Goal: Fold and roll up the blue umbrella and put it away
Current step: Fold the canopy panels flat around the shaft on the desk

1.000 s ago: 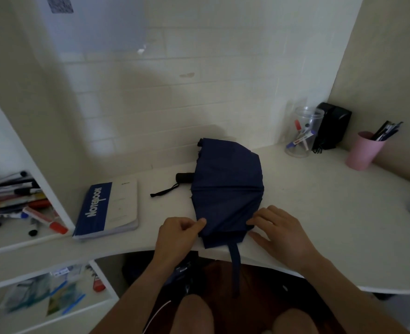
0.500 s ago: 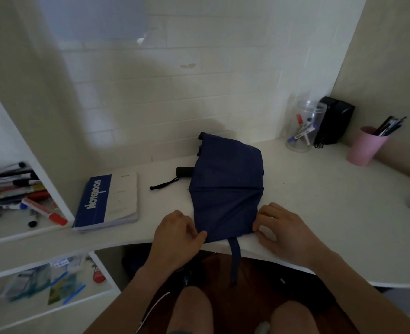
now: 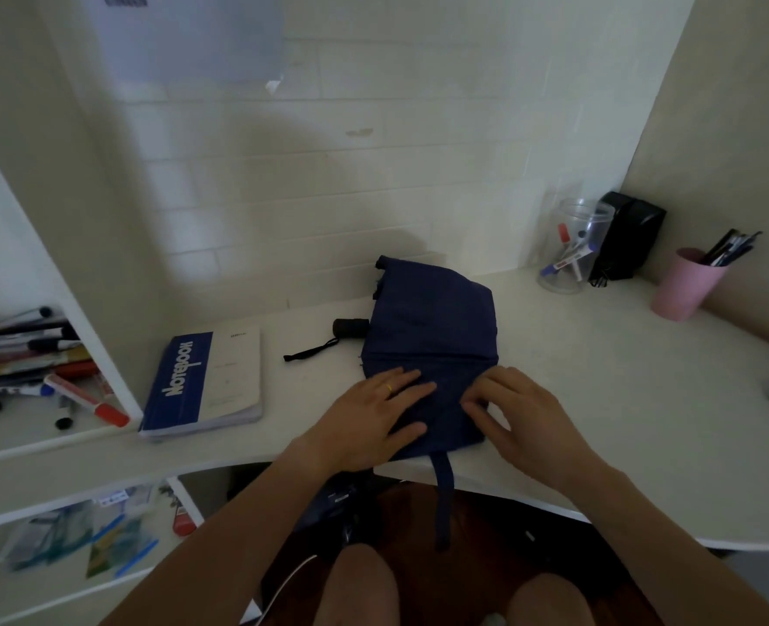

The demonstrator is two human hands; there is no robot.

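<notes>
Blue fabric is pressed flat under the left hand, fingers straight; the right hand, fingers curled, appears to pinch the canopy edge at 3 o'clock. The blue umbrella lies collapsed at the tabletop front edge, strap hanging off at 6 o'clock, handle at 10 o'clock. Risk: uneven pleats if pressure is released; snagging of the dangling strap could drag it off.

Item count, as visible: one blue umbrella; one notebook; one clear jar holding markers, number unclear; one pink cup holding pens, number unclear; one black box; two hands: left hand, right hand. Shelf markers: too many overlapping to count.
</notes>
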